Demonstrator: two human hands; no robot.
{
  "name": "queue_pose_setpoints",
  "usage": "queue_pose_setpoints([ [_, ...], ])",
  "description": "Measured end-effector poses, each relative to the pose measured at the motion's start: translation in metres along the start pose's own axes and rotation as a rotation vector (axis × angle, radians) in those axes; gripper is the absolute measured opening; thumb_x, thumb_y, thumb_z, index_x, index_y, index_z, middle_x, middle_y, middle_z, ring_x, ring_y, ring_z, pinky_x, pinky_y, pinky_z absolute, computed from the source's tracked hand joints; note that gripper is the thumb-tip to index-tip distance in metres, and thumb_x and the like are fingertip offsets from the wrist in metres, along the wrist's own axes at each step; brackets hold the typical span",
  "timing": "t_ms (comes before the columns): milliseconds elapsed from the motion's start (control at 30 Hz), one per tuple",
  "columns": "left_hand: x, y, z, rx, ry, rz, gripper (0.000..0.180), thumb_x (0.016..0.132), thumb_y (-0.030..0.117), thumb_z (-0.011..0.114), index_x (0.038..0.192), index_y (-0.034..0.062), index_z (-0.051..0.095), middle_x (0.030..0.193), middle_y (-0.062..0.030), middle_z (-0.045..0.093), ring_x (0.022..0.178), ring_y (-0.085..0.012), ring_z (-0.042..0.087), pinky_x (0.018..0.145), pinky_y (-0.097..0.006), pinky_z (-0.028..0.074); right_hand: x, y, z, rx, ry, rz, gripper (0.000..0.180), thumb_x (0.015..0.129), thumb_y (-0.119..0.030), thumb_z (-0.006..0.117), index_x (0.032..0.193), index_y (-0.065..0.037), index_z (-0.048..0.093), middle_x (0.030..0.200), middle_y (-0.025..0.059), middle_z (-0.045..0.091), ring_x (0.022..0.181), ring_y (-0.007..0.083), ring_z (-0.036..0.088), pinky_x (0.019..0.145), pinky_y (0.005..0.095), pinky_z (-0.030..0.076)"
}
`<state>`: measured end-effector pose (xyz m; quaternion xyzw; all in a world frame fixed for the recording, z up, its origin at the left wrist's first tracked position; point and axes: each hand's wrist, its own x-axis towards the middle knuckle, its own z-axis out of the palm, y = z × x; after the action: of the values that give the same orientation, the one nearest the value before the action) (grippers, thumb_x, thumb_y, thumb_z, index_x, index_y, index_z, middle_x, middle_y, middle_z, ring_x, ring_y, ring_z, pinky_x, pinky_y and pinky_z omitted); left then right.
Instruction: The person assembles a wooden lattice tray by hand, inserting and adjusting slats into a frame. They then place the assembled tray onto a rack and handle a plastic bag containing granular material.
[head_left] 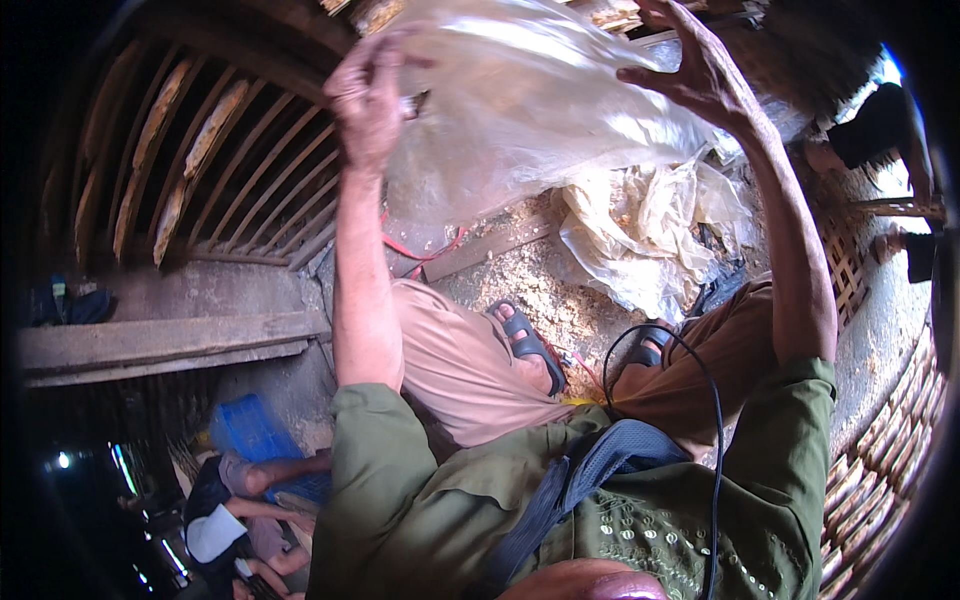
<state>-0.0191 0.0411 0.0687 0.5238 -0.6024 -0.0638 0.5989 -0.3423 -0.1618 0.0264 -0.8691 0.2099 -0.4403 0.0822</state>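
Observation:
A large clear plastic sheet [500, 110] hangs raised in front of me, stretched across the upper middle. My left hand [368, 95] is at its left edge, fingers curled closed on the plastic. A small dark object, too small to name, shows just beside that hand. My right hand [695, 75] is at the sheet's right side, thumb and fingers spread apart in a wide curve; the fingertips reach the top of the view. Below the sheet, a crumpled heap of yellowish clear plastic [640, 235] lies on the ground between my knees and the sheet.
Wood shavings [560, 290] litter the ground around my sandalled feet. A slatted wooden rack [230, 150] stands at left above a plank ledge [180, 345]. A red strap [425, 248] lies near my left knee. Another person [245, 510] sits at lower left; a woven basket [845, 270] is at right.

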Motion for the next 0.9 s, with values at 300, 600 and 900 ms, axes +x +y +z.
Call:
queue_pose_setpoints([
  [300, -0.008, 0.010, 0.065, 0.079, -0.347, -0.110, 0.045, 0.095, 0.027, 0.091, 0.137, 0.0159, 0.079, 0.109, -0.0006, 0.083, 0.084, -0.0002, 0.070, 0.066, -0.018, 0.056, 0.002, -0.065, -0.017, 0.278, -0.126, 0.298, 0.022, 0.098, -0.010, 0.082, 0.119, -0.001, 0.082, 0.105, 0.0134, 0.084, 0.101, 0.0221, 0.079, 0.087, 0.0389, 0.065],
  [600, -0.006, -0.038, 0.045, 0.057, -0.450, -0.240, 0.035, 0.097, 0.026, 0.090, 0.127, 0.0110, 0.081, 0.105, -0.0041, 0.082, 0.102, -0.0088, 0.073, 0.092, -0.031, 0.059, 0.015, -0.030, -0.077, 0.144, 0.065, 0.156, 0.018, 0.106, -0.020, 0.074, 0.105, -0.005, 0.085, 0.084, 0.0059, 0.077, 0.078, 0.0135, 0.069, 0.071, 0.0332, 0.054],
  [900, -0.020, -0.051, 0.064, 0.505, -0.762, -0.467, 0.041, 0.092, 0.030, 0.091, 0.128, 0.0124, 0.081, 0.117, -0.0139, 0.084, 0.106, -0.0191, 0.078, 0.093, -0.041, 0.060, 0.018, 0.029, -0.099, 0.527, 0.410, 0.493, 0.030, 0.111, -0.030, 0.072, 0.118, -0.003, 0.082, 0.097, 0.0005, 0.077, 0.090, 0.0089, 0.067, 0.085, 0.0257, 0.052],
])
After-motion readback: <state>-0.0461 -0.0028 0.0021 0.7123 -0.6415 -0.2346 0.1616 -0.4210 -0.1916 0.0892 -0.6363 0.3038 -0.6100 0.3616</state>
